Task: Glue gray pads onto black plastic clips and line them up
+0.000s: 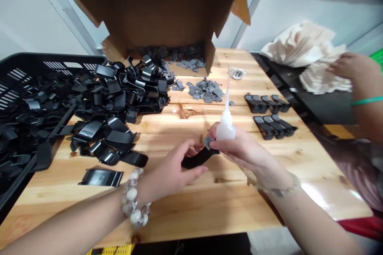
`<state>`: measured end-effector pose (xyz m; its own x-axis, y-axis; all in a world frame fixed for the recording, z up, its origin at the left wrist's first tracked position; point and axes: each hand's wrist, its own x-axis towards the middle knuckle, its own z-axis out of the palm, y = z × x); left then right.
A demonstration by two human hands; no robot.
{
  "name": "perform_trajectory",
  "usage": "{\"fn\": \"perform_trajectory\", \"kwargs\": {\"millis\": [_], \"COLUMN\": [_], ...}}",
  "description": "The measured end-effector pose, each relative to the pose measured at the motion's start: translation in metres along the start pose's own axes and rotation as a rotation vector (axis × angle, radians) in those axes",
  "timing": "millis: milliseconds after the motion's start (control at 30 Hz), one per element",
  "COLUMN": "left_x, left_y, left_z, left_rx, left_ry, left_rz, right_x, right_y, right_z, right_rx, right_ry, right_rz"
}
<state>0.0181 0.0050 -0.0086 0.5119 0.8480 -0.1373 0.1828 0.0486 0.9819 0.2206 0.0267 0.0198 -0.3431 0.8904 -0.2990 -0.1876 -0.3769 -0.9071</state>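
Observation:
My left hand (167,171) grips a curved black part (196,160) between thumb and fingers, above the wooden table. My right hand (248,155) holds a small white squeeze bottle (226,127) upright, its long thin nozzle pointing up. Between the right thumb and fingers is a small grey pad (208,142), at the upper right end of the black part. Whether the pad touches the part cannot be made out. A single black part (101,177) lies left of my left wrist. Behind my hands sits a pile of grey pads (207,90).
Heaped black parts (128,91) and a black basket (86,59) fill the left. An open cardboard box (209,53) with grey pads stands behind. Two rows of black parts (275,125) and a tape roll (237,73) lie right. Another person's hand (350,65) touches pale cloth (302,44).

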Motion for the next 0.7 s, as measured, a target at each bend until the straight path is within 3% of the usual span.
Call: {"fn": "perform_trajectory", "kwargs": {"millis": [133,267,367,533,700], "left_x": [-0.001,0.005,0.011,0.014,0.011], "left_y": [0.001,-0.001,-0.005,-0.01,-0.007], "left_z": [0.001,-0.002,-0.005,-0.007,-0.007], "left_rx": [-0.013,-0.344,-0.545,-0.418,-0.351], "left_ry": [-0.047,-0.056,0.03,0.045,0.058], "left_rz": [0.0,-0.141,-0.185,-0.126,-0.13], "right_x": [-0.001,0.003,0.005,0.005,0.004], "right_y": [0.006,0.003,0.001,0.009,0.014], "right_z": [0.009,0.006,0.003,0.008,0.014], "right_rx": [-0.011,-0.05,-0.203,-0.407,-0.382], "right_ry": [0.025,0.179,0.173,0.104,0.119], "right_rz": [-0.083,-0.204,-0.235,-0.227,-0.255]}}
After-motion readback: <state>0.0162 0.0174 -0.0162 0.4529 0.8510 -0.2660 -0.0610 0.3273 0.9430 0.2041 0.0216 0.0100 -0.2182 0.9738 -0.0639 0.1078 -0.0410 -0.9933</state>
